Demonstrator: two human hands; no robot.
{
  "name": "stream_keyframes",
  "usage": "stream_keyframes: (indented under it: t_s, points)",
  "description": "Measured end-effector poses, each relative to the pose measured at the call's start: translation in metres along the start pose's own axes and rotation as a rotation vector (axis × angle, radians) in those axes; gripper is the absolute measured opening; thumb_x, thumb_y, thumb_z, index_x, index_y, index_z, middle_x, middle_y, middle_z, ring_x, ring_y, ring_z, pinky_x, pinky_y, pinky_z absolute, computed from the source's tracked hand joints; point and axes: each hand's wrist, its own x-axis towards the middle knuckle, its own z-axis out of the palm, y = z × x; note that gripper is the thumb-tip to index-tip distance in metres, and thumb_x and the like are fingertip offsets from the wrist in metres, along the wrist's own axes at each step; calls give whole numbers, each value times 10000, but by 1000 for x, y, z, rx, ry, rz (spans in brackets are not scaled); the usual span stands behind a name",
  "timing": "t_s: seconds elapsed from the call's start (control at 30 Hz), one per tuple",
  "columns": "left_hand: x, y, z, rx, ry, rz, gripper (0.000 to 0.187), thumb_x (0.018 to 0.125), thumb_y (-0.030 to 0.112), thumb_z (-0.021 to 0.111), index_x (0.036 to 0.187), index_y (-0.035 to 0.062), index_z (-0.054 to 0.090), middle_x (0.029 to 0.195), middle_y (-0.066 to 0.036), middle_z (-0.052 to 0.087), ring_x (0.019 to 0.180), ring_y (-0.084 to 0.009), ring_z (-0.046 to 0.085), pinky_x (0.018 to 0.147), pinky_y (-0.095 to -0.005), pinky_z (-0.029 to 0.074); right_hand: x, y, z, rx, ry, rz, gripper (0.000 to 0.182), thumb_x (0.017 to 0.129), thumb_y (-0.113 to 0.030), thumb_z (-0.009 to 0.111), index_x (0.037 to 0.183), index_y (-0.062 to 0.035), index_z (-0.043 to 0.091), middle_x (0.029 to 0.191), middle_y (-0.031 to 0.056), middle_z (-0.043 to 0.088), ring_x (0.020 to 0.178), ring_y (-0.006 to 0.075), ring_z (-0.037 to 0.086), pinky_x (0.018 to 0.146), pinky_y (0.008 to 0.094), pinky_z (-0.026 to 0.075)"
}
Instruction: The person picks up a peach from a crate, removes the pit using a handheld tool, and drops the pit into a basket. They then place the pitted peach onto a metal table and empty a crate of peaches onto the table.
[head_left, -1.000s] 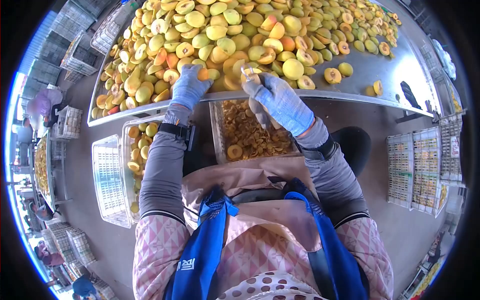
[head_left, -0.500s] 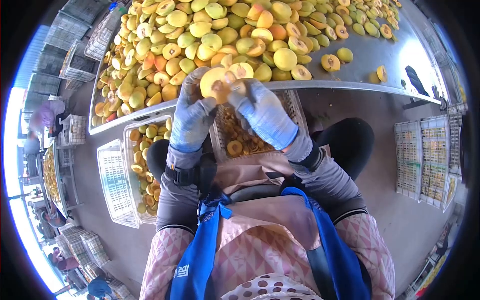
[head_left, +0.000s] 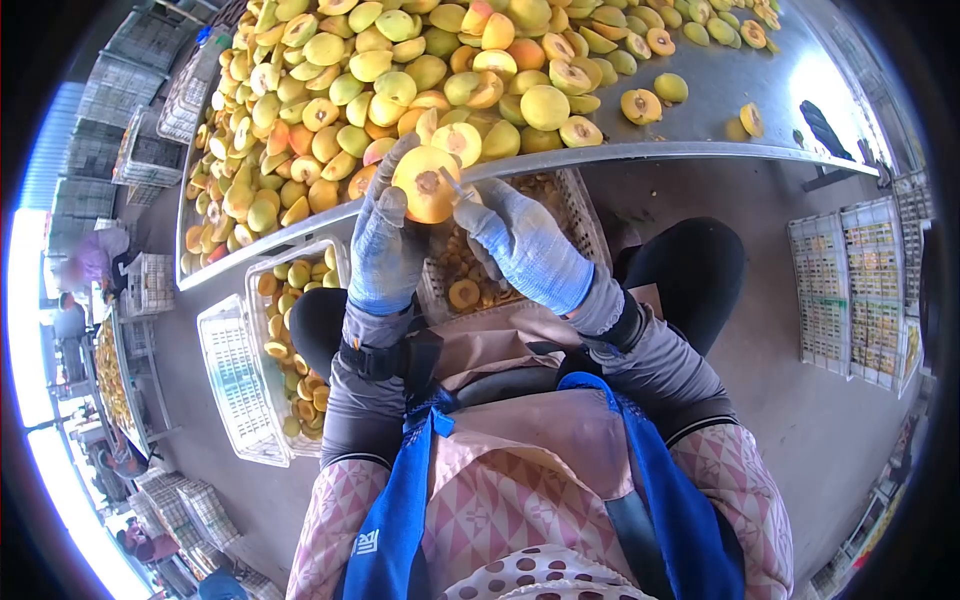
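Currently, the left hand (head_left: 385, 245) grips a fruit half (head_left: 427, 185) by its rim, between a raised index finger and the thumb; clock positions below are taken from this half. The half is held in the air near the front edge of the metal table (head_left: 715, 105), its cut face and brown centre turned up toward the wearer. The right hand (head_left: 525, 240), at 4 o'clock, maintains a narrow grip on a slim metal tool (head_left: 456, 183), whose visible part lies at the half's right rim; its exact contact with the flesh cannot be told. Both hands wear blue-grey gloves. At 1 o'clock, just beside the rim, shows another cut half (head_left: 458, 143); whether it touches the held one cannot be told. The fruit pile (head_left: 390, 65) covers the table from 10 to 1 o'clock, with loose pieces (head_left: 641, 106) between 2 and 3 o'clock. The scrap crate (head_left: 586, 215) stands below the table edge, partly hidden by the right hand, at 4 to 5 o'clock. At 7 o'clock stands a crate of fruit halves (head_left: 258, 312), with a white basket (head_left: 238, 372) directly alongside on its outer side. Stacked crates (head_left: 846, 290) stand well apart, between 3 and 4 o'clock
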Motion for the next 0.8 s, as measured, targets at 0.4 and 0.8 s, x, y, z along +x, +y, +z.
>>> stream_keyframes:
  t_s: [0.4,0.8]
  points:
    - [13,-33,-1,187,204,129,671,1000,575,377,1271,-18,535,1147,-104,605,1044,-170,569,921,-310,472,7,22,9,-333,188,-259,275,983,-263,561,1065,-1,562,764,212,624,667,393,619,588,414,490]
    - [10,-34,-15,869,109,468,338,965,165,558,1242,-26,530,1088,-182,665,944,-263,650,836,-344,518,-4,8,13,-782,163,-314,288,918,-269,652,1002,-16,543,619,137,624,553,322,644,489,407,506]
